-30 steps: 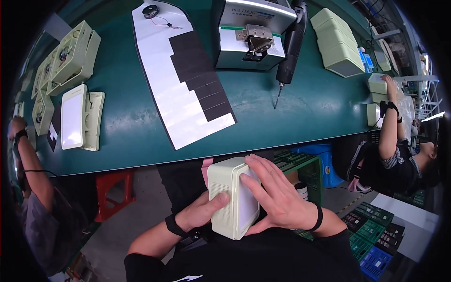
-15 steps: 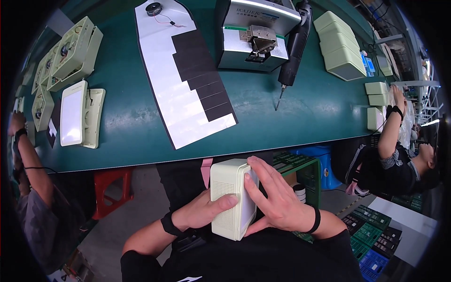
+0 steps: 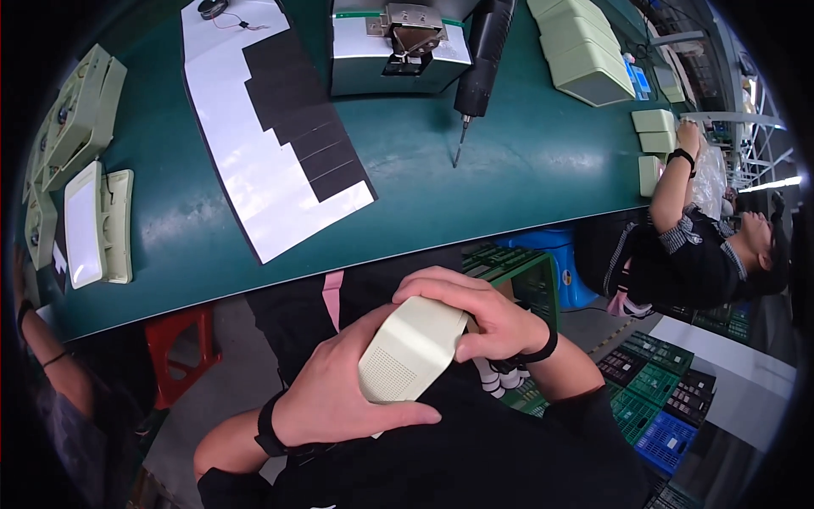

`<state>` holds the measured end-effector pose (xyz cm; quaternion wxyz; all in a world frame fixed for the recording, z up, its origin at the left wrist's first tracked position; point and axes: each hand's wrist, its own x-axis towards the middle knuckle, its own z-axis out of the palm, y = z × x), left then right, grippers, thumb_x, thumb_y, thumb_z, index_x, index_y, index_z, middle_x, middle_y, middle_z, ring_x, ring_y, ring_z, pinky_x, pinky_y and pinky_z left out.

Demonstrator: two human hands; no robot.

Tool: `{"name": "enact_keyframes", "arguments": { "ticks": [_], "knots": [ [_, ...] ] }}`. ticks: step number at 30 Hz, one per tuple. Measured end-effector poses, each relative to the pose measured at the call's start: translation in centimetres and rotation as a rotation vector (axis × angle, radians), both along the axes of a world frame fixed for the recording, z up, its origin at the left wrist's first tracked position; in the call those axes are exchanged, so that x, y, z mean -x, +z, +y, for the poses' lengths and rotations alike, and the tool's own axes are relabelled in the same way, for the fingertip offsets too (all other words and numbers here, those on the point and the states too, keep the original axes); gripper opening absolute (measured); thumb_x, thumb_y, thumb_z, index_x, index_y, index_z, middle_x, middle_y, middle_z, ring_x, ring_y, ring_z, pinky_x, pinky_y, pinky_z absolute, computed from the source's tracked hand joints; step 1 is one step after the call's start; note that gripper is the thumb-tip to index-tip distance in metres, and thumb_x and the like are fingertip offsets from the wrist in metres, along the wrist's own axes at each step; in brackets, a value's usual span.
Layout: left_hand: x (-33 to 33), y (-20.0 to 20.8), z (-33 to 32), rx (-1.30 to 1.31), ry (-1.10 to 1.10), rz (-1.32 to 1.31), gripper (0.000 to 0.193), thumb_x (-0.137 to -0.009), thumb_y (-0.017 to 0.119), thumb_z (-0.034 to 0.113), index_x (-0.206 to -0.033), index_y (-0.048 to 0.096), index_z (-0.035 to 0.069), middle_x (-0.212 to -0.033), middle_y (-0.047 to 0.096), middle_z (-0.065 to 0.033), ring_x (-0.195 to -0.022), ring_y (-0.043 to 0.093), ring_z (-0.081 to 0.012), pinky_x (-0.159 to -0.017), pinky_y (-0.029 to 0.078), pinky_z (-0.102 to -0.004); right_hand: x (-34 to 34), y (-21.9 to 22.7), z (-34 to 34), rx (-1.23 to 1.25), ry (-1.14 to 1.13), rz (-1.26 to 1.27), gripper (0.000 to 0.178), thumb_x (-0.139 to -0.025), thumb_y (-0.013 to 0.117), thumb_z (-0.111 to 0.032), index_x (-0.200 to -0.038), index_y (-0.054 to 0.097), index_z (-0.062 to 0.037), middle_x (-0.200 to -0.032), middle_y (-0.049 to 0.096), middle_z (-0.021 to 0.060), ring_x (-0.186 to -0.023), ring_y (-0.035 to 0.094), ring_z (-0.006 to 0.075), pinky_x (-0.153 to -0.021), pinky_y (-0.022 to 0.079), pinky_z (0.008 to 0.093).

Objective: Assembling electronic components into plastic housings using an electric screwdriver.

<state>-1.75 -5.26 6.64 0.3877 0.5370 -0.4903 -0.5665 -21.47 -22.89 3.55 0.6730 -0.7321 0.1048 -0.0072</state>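
Cream plastic housing point(image 3: 412, 349) sits clamped between left hand point(image 3: 339, 397) and right hand point(image 3: 475, 312) grips.

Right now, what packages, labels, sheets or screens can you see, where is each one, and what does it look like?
Backing sheet: lying on the green bench, long white strip with black rectangular pads stepped along it.
Small screen or card: far right of the bench beside the stacked cream housings, blue, too small to tell which.
Crates: on the floor at lower right, green, black and blue plastic.
Cream housing: held in both hands, grilled face, no label visible.
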Motion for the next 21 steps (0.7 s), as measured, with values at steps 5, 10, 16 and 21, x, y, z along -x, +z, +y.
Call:
{"name": "enact_keyframes", "arguments": {
  "ticks": [5,10,16,21],
  "knots": [
    [1.4,0.4,0.0,-0.099,0.104,-0.003,0.089,-0.074,0.09,0.034,-0.142,0.049,-0.004,-0.112,0.073,-0.0209,-0.102,0.075,-0.0352,-0.09,0.06,-0.0414,0.7,-1.3,1.3,0.053,-0.086,-0.081,0.09,-0.081,0.078,-0.067,-0.137,0.058,0.0011,-0.132,0.059,0.0178,-0.121,0.06,0.0303,-0.103,0.048,0.0392],
    [2.1,-0.2,0.2,-0.102,0.112,-0.037,0.078,-0.076,0.087,0.03,-0.136,0.051,-0.006,-0.102,0.074,-0.0216,-0.091,0.077,-0.036,-0.083,0.062,-0.0416,1.7,-2.2,2.9,-0.067,-0.207,-0.065,0.087,-0.08,0.081,-0.064,-0.134,0.059,0.0006,-0.126,0.058,0.015,-0.116,0.06,0.0261,-0.1,0.048,0.0365],
    [2.2,-0.6,0.0,-0.103,0.121,-0.027,0.073,-0.077,0.086,0.029,-0.131,0.052,-0.008,-0.097,0.074,-0.0219,-0.085,0.077,-0.0365,-0.079,0.062,-0.0414,2.1,-2.7,3.3,-0.111,-0.262,-0.036,0.086,-0.079,0.082,-0.063,-0.133,0.06,0.0007,-0.124,0.057,0.0128,-0.114,0.059,0.0239,-0.098,0.048,0.036],
    [1.5,-0.7,-0.2,-0.092,0.131,-0.027,0.072,-0.078,0.086,0.03,-0.131,0.054,-0.005,-0.097,0.074,-0.0216,-0.085,0.077,-0.0359,-0.08,0.062,-0.0422,1.2,-2.7,2.7,-0.046,-0.25,-0.07,0.085,-0.08,0.082,-0.062,-0.132,0.06,0.0006,-0.124,0.058,0.0142,-0.114,0.059,0.0249,-0.098,0.048,0.0364]
  ]
}}
